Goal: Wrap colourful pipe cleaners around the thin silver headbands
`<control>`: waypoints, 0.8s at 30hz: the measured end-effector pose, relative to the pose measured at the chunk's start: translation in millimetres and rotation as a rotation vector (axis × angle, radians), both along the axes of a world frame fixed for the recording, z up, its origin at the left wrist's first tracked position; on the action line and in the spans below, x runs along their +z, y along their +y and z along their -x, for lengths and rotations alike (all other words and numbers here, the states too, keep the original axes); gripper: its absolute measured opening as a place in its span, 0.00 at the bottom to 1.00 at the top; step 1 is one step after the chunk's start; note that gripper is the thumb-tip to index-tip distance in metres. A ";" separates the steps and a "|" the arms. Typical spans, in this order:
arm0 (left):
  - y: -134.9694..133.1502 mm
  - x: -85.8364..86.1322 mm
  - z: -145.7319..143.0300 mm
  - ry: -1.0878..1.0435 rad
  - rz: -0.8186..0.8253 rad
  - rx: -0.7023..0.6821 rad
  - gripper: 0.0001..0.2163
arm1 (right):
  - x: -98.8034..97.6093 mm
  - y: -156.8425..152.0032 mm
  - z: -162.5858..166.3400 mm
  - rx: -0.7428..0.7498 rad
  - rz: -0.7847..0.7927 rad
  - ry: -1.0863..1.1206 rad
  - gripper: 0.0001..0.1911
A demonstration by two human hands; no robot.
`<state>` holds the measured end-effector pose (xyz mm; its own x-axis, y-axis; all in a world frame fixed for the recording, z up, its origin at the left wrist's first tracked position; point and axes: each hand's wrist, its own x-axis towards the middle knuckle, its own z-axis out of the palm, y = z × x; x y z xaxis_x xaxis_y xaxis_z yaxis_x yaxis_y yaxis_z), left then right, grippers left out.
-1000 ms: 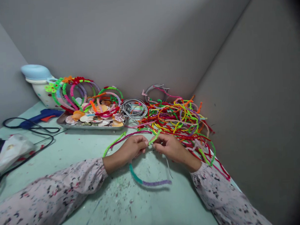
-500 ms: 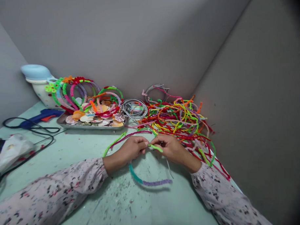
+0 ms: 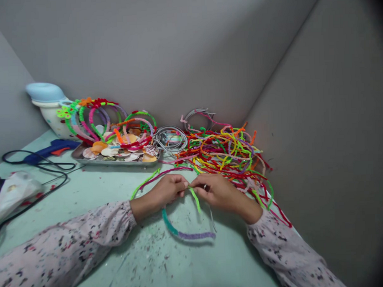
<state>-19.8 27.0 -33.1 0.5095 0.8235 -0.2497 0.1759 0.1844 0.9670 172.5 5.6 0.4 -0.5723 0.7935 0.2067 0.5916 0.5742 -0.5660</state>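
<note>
Fingers pinched, my left hand [image 3: 171, 190] grips a wire hoop that is wrapped in fuzzy teal and purple pipe cleaner [image 3: 190, 235] along its lower side. The wrapped part curves out from under this hand towards the right. Fingertip to fingertip with it, my right hand [image 3: 216, 192] is closed at the top of the hoop. A bare grey wire end [image 3: 212, 220] sticks out below the right hand. Between the fingertips a lime green pipe cleaner [image 3: 195, 200] meets the wire, its loose tail hanging down. The fingers hide the exact joint.
A metal tray [image 3: 117, 163] of seashells and colourful hoops stands behind my left hand. Coiled wire [image 3: 170, 138] and a tangled pipe cleaner heap [image 3: 226, 148] lie right of it. A blue glue gun [image 3: 50, 150], its black cord and a blue-lidded container [image 3: 57, 117] are left.
The green tail has swung from pointing right, across the right fingers, to hanging downward. The right hand has turned slightly, and its fingers are closer to the joint. The left hand hardly moved.
</note>
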 end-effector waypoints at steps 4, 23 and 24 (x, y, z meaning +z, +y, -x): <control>-1.0 -1.8 0.8 0.021 -0.031 -0.008 0.10 | -0.2 3.7 0.5 -0.174 0.340 0.141 0.11; -4.5 1.2 -1.1 0.049 -0.063 -0.013 0.09 | -11.8 8.9 -1.1 -0.118 0.351 0.069 0.10; -3.9 1.1 -1.2 0.039 -0.055 -0.020 0.09 | -11.2 8.5 -0.8 -0.099 0.271 0.020 0.10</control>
<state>-18.7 23.0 -32.0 0.5164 0.8265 -0.2241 0.2171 0.1268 0.9679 173.3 14.1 -10.8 -0.4871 0.8733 -0.0105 0.6246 0.3399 -0.7031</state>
